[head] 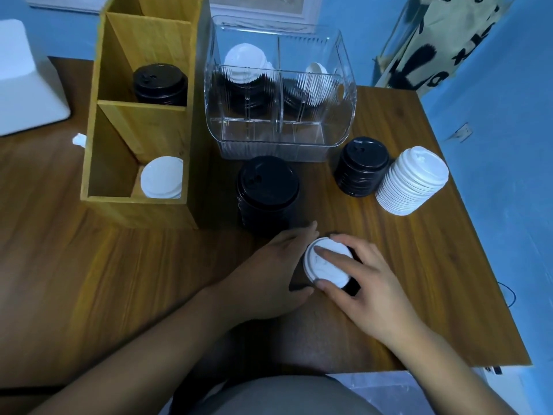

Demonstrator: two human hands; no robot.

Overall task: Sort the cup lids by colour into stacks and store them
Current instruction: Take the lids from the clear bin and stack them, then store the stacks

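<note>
Just before the tall black lid stack, the right hand pinches a white lid by its rim, while the left hand clasps the black lids beneath it, likely to steady them.

Bare forearms, grey garment.

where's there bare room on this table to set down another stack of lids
Biggest bare patch: near left of the table, bordered by the wooden box and the left hand. Another lies near right, between the white stack, the right hand and the table edge. Crowded: the middle, where both hands hold a lid pile beside the tall black stack.
</note>
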